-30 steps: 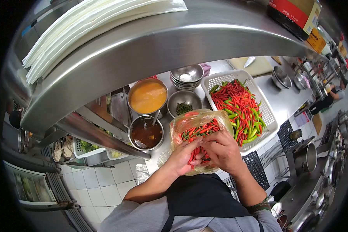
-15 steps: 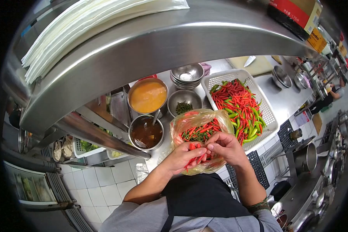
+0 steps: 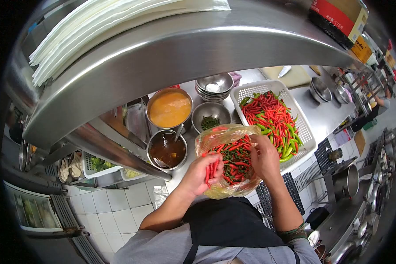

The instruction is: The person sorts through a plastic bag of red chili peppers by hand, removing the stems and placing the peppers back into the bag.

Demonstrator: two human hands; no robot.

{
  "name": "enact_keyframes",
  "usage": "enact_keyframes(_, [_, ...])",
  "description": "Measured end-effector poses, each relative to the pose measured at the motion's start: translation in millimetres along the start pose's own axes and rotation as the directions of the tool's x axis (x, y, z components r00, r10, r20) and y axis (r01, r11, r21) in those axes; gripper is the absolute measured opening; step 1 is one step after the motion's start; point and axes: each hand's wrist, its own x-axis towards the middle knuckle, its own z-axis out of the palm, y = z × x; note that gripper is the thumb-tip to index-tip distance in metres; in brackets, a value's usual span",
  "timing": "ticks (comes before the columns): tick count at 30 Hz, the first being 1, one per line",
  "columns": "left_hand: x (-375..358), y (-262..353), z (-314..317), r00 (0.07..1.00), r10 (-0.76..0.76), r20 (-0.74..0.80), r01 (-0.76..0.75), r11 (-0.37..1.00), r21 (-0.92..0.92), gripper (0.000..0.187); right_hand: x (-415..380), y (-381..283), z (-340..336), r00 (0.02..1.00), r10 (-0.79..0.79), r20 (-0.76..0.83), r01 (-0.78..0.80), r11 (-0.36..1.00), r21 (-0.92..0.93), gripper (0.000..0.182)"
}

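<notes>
My left hand (image 3: pixel 201 175) is curled round several red chillies (image 3: pixel 211 172) at the near left side of a clear plastic bag. The bag (image 3: pixel 207 134) gapes wide, and red chillies with green stems (image 3: pixel 236 160) fill it. Over the bag's right side is my right hand (image 3: pixel 265 158), its fingers bent down and a little apart near the chillies. Nothing shows in it, though its fingertips are partly hidden. Behind the bag, a white basket (image 3: pixel 310 132) holds a heap of red and green chillies (image 3: pixel 273 119).
A bowl with green bits (image 3: pixel 198 112), stacked metal bowls (image 3: pixel 214 83), a pot of orange liquid (image 3: pixel 169 108) and a pot of dark liquid (image 3: pixel 167 149) stand left of the basket. A steel shelf (image 3: pixel 185 44) crosses overhead. A knife (image 3: pixel 284 71) lies on a cutting board.
My hands were together over the near side of the bag. They have parted: my left hand moved left with its chillies, my right hand moved right and up to the bag's right side.
</notes>
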Motion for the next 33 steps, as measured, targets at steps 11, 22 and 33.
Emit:
enact_keyframes(11, [3.9, 1.1, -2.5, 0.999, 0.037, 0.018, -0.036, 0.999, -0.021, 0.021, 20.6, 5.0, 28.4, 0.925, -0.113, 0.363, 0.185, 0.968, -0.17, 0.023])
enact_keyframes(22, [17.1, -5.7, 17.6, 0.987, 0.117, -0.11, -0.105, 0.989, 0.106, 0.014, 22.0, -11.4, -13.7, 0.891, 0.054, 0.45, -0.248, 0.89, 0.383, 0.01])
enact_keyframes(33, [13.0, -11.3, 22.0, 0.994, -0.037, 0.107, -0.005, 0.93, 0.368, 0.022, 14.1, 13.4, 4.4, 0.775, 0.091, 0.626, -0.626, 0.254, 0.737, 0.008])
